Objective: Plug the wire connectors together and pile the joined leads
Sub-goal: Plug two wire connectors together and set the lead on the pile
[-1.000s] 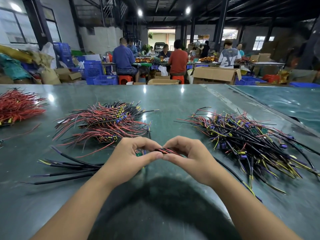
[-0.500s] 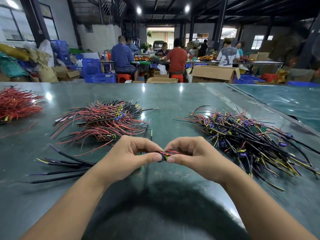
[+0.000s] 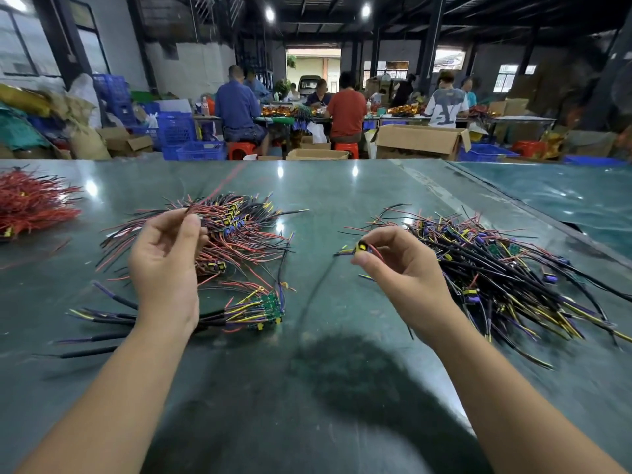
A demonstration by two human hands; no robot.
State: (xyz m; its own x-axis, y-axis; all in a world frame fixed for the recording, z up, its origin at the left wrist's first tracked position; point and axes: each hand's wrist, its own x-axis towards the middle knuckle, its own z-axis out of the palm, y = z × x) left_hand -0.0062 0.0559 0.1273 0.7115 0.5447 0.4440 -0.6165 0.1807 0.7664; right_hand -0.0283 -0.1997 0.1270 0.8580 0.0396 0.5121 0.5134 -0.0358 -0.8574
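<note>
My left hand (image 3: 167, 265) is raised over the pile of red-and-black leads (image 3: 246, 234) and pinches one thin red-and-black lead (image 3: 189, 209) between thumb and forefinger. My right hand (image 3: 403, 275) hovers left of the pile of black, yellow and purple leads (image 3: 506, 278) and pinches a yellow-and-black connector (image 3: 361, 247) with short wires trailing from it. A small pile of joined leads with green boards (image 3: 263, 307) lies on the table between and below my hands.
The green table (image 3: 342, 336) carries a heap of red wires (image 3: 30, 203) at the far left. A second table (image 3: 564, 196) adjoins on the right. Beyond the far edge, people sit at benches among cardboard boxes (image 3: 419, 142) and blue crates (image 3: 178, 131).
My hands were pressed together at the centre over a connector. They have since parted: the left went up and left to the red-and-black pile, the right went right with a connector.
</note>
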